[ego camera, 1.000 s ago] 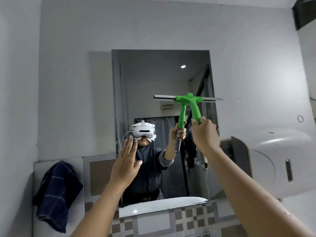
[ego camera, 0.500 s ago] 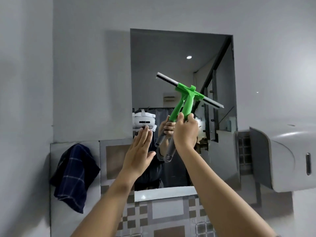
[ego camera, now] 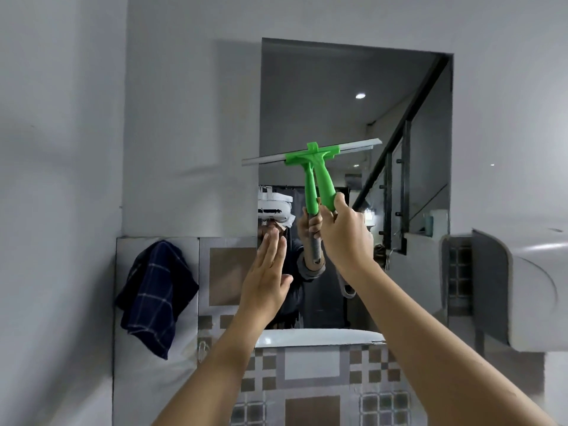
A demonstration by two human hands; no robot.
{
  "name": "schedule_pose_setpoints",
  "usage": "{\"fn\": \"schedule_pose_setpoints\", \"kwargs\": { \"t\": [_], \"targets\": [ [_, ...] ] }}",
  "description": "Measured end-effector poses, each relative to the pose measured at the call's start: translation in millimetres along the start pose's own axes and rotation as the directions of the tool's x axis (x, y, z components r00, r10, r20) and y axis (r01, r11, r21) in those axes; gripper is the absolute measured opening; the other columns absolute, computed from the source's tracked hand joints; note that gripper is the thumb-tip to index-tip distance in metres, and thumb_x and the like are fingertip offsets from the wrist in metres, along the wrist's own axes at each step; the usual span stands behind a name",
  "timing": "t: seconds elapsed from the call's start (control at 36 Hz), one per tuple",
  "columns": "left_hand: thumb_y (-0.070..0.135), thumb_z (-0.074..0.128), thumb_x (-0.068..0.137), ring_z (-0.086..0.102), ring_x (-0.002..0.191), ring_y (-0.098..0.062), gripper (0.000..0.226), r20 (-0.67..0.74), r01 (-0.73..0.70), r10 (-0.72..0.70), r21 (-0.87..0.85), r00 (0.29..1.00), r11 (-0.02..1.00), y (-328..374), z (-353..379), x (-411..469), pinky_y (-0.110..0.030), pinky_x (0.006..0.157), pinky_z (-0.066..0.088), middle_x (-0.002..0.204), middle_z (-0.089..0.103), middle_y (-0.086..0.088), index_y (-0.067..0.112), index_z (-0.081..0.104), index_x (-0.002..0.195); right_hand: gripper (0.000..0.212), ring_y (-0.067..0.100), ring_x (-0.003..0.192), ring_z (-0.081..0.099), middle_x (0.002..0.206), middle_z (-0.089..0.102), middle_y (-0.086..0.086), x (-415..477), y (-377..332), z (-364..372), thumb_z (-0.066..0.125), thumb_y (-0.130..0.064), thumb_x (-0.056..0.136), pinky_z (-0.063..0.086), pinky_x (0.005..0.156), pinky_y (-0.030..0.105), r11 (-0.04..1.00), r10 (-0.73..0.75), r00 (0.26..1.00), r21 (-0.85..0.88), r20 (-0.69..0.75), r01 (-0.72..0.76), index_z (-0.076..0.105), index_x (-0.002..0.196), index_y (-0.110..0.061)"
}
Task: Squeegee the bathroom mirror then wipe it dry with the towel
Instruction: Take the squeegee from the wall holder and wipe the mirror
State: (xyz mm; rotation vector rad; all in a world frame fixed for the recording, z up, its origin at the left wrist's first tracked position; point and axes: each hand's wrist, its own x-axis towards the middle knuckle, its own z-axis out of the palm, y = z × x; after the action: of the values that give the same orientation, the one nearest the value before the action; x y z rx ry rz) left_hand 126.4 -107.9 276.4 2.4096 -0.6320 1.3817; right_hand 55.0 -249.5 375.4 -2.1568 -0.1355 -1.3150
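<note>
On the wall ahead, the mirror (ego camera: pixel 353 96) hangs above a tiled band, and the right hand (ego camera: pixel 345 238) holds a green squeegee (ego camera: pixel 319 170) up against the glass. That hand is wrapped tight round the lower part of the handle, fingers curled, with the grey end of the handle sticking out below the wrist. The blade (ego camera: pixel 264 159) lies nearly level, tilted a little with its right end higher; its left end juts past the mirror's left edge over the bare wall, while the rest lies across the middle of the glass. Whether the blade actually touches the glass cannot be told. The left hand (ego camera: pixel 267 275) is raised flat near the mirror's lower left corner, fingers straight and pressed together, thumb out, holding nothing; whether it touches the glass cannot be told either. A dark blue checked towel (ego camera: pixel 155 295) hangs on the wall well left of the mirror, below its bottom edge, apart from both hands. At the right edge a white dispenser (ego camera: pixel 534 290) is fixed to the wall
</note>
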Motion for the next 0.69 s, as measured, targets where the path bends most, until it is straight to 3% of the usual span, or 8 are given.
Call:
{"fn": "schedule_pose_setpoints", "kwargs": {
  "t": [0.11, 0.25, 0.31, 0.53, 0.61, 0.69],
  "targets": [
    [0.024, 0.049, 0.093, -0.014, 0.141, -0.011, 0.075, -0.022, 0.047, -0.048, -0.041, 0.999, 0.998, 4, 7, -7, -0.023, 0.103, 0.039, 0.153, -0.017, 0.006, 0.021, -0.005, 0.145, 0.037, 0.022, 0.060, 0.049, 0.073, 0.054, 0.002, 1, 12, -12, 0.037, -0.032, 0.097, 0.029, 0.046, 0.028, 0.995, -0.046, 0.998, -0.085, 0.050, 0.050, 0.039, 0.128, -0.013],
    [0.025, 0.051, 0.092, -0.016, 0.140, -0.012, 0.078, -0.057, 0.129, -0.133, -0.061, 0.990, 0.990, 13, 19, -15, -0.027, 0.115, 0.008, 0.153, -0.018, 0.003, 0.020, -0.007, 0.145, 0.044, 0.023, 0.065, 0.049, 0.076, 0.052, 0.002, 7, 27, -28, 0.034, -0.034, 0.098, 0.034, 0.053, 0.030, 0.974, -0.105, 0.988, -0.189, 0.114, 0.125, 0.031, 0.138, -0.015],
    [0.024, 0.051, 0.092, -0.016, 0.141, -0.014, 0.079, -0.056, 0.174, -0.177, -0.064, 0.983, 0.983, 20, 24, -19, -0.029, 0.115, 0.003, 0.153, -0.018, 0.001, 0.018, -0.007, 0.145, 0.044, 0.024, 0.065, 0.050, 0.077, 0.052, 0.003, 10, 32, -34, 0.034, -0.034, 0.098, 0.035, 0.053, 0.031, 0.964, -0.132, 0.982, -0.214, 0.135, 0.159, 0.030, 0.138, -0.015],
    [0.026, 0.062, 0.086, -0.008, 0.142, -0.018, 0.089, -0.074, 0.311, -0.323, -0.138, 0.943, 0.940, 38, 37, -24, -0.045, 0.113, 0.024, 0.155, -0.008, -0.002, 0.018, -0.003, 0.146, 0.045, 0.025, 0.063, 0.046, 0.076, 0.049, 0.004, 26, 53, -60, 0.033, -0.033, 0.098, 0.034, 0.055, 0.031, 0.903, -0.225, 0.954, -0.325, 0.197, 0.280, 0.028, 0.139, -0.016],
    [0.027, 0.063, 0.085, -0.010, 0.142, -0.018, 0.092, -0.067, 0.320, -0.332, -0.140, 0.941, 0.937, 39, 39, -22, -0.044, 0.115, 0.017, 0.154, -0.012, 0.000, 0.019, -0.004, 0.146, 0.046, 0.025, 0.065, 0.045, 0.084, 0.058, 0.009, 33, 64, -73, 0.033, -0.034, 0.098, 0.033, 0.057, 0.031, 0.877, -0.256, 0.941, -0.356, 0.222, 0.322, 0.026, 0.140, -0.018],
    [0.029, 0.064, 0.084, -0.011, 0.141, -0.018, 0.093, -0.065, 0.313, -0.323, -0.135, 0.944, 0.940, 38, 38, -21, -0.042, 0.114, 0.014, 0.153, -0.013, 0.000, 0.018, -0.005, 0.145, 0.046, 0.028, 0.073, 0.055, 0.096, 0.064, 0.010, 40, 80, -83, 0.033, -0.035, 0.098, 0.033, 0.058, 0.030, 0.845, -0.303, 0.924, -0.382, 0.232, 0.373, 0.026, 0.141, -0.021]
  ]
}}
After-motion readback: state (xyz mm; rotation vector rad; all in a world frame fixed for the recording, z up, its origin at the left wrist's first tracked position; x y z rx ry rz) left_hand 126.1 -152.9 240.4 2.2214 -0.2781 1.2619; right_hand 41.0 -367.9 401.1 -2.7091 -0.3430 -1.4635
